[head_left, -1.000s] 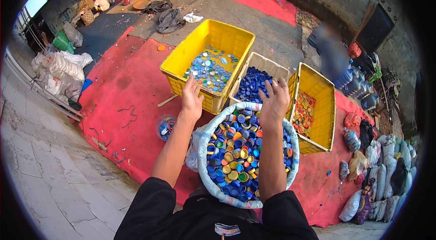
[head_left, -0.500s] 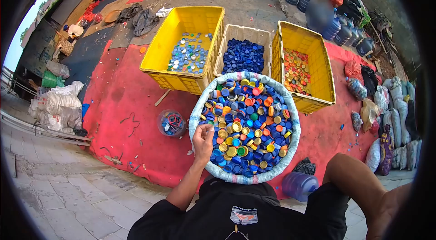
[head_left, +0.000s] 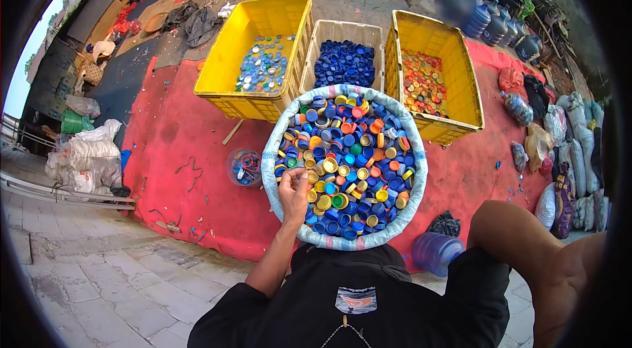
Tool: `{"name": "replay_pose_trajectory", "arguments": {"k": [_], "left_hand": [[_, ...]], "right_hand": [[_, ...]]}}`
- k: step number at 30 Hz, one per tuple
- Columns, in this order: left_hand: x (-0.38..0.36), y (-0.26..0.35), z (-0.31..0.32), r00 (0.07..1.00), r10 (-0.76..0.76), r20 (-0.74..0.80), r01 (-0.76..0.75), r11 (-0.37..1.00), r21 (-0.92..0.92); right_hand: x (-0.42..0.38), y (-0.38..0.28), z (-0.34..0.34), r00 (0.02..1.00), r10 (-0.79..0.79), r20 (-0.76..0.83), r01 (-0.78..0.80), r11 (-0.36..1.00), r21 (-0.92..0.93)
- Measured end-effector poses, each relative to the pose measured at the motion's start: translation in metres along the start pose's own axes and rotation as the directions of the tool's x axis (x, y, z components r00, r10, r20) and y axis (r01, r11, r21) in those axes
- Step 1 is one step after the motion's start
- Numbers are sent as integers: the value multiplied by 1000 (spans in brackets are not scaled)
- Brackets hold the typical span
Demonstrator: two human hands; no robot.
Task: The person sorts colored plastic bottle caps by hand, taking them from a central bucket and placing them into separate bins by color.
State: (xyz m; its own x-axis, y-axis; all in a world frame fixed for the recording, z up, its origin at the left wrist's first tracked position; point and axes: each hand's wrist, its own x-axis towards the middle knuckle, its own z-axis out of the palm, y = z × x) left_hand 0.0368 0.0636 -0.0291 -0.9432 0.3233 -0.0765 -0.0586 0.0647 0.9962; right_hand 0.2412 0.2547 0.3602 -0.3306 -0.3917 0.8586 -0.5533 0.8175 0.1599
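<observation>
A round tub [head_left: 417,150] with a pale blue cloth-wrapped rim stands in front of my body, heaped with loose plastic bottle caps [head_left: 355,149] in blue, yellow, orange and green. My left hand [head_left: 293,193] is over the tub's near left side, its fingers curled together at the caps. Whatever is between the fingertips is too small to make out. On the right a bent bare limb [head_left: 520,242] runs out of view; my right hand cannot be made out.
Beyond the tub stand a yellow crate [head_left: 224,78] with pale caps, a whitish crate [head_left: 309,61] of dark blue caps and another yellow crate [head_left: 469,78] with red-orange caps. A clear bucket [head_left: 243,167] sits left, a water jug [head_left: 436,254] right. Sacks [head_left: 579,144] line the right side.
The view has shifted, so the tub and crates appear higher and slightly left. My left hand stays over the tub's left side, fingers still curled, now a little further in over the caps.
</observation>
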Motion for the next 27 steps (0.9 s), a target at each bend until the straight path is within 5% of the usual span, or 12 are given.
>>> {"name": "replay_pose_trajectory", "arguments": {"k": [9,15,17,21,24,27], "left_hand": [[0,7,7,1000,-15,13,14,995,99],[4,4,15,1000,20,6,-20,990,141],[8,5,18,999,31,35,-37,978,204],[21,9,39,951,249,182,-299,888,349],[42,12,61,831,437,344,-556,636,535],[57,15,86,765,461,449,-642,494,586]], "right_hand": [[-13,4,-10,999,21,-27,-19,997,70],[-47,6,-26,951,160,-266,-122,980,156],[-69,6,-24,877,263,-402,-201,961,191],[-120,7,21,721,476,-504,-488,865,120],[-158,1,73,538,728,-425,-759,638,132],[-196,-9,103,396,886,-242,-903,424,72]]}}
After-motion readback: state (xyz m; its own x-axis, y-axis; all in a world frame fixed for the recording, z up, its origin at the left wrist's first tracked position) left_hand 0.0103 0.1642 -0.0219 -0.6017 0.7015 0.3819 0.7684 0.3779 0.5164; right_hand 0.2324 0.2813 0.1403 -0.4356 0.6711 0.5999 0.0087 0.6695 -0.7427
